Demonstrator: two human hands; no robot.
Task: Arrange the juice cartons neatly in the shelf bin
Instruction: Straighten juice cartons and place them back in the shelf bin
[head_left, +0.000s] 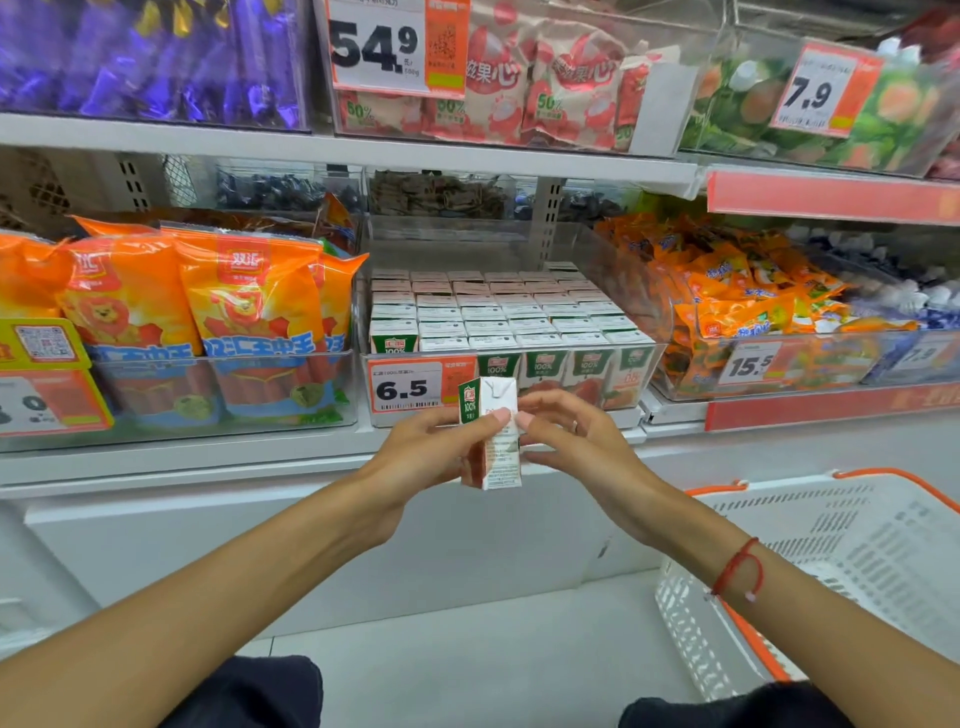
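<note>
While a single juice carton (491, 434) is held upright in front of the shelf edge, below the price tag (407, 385) marked 6.5, it is gripped by the left hand (441, 447), whose thumb is laid across its white side panel and whose fingers are curled behind it. The right hand (574, 434) is placed just beside the carton, its fingers loosely bent and its fingertips touching the carton's right edge; nothing is enclosed by it. A red string bracelet (740, 569) is worn on the right wrist.

Behind the hands, a clear shelf bin (644, 364) is seated on the middle shelf, and rows of cartons (498, 317) are packed in it, white tops upward. At the front left corner of the bin one carton (393, 338) is seen standing higher than the row beside it. The price tag is fixed to the bin's front wall at its left end.

To the left of the bin, orange sausage packs (208, 306) are stood in a second clear bin. To the right, small orange packets (737, 291) are heaped in a third. At the lower right, a white basket (831, 561) with orange handles is set on the floor.
</note>
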